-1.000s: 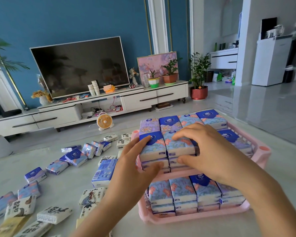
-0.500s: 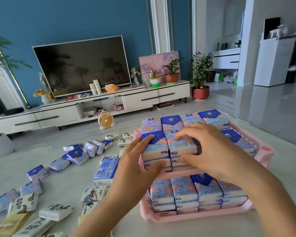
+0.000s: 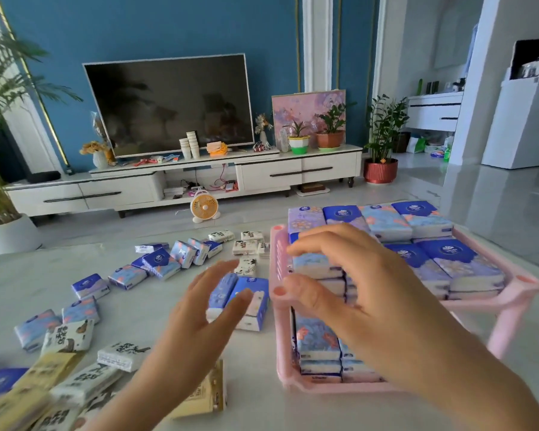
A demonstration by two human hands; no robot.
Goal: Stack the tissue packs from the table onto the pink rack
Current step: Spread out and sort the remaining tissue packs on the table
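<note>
Two hands in shot, both close to the pink rack [image 3: 523, 284], which stands on the right of the table [image 3: 156, 293]. The right hand [image 3: 355, 290] is arched over the front-left stack [image 3: 311, 262] on the top shelf, with its fingers [image 3: 321, 244] laid across the top pack and its thumb down in front by the rack's near corner. That's a wide span, reaching from the top of the stack to its front. The fingers are blurred, so I cannot tell whether it squeezes the stack or only cups it.

The left hand [image 3: 206, 306] is off the rack and out over the table, palm down, fingers straight and fanned wide, nothing in it. Under its fingertips lies a pair of blue packs [image 3: 252, 293], side by side and just beside the rack's left wall. Whether it touches them, I cannot tell.

The top shelf carries rows of tissue packs [image 3: 461, 265], and the lower shelf packs [image 3: 316, 340] sit tight beneath. The loose packs [image 3: 91, 284] are strewn over the table to the left, blue-and-pink ones further back and white printed ones nearer. Beyond the table, a small orange fan [image 3: 204, 206] stands on the floor.
</note>
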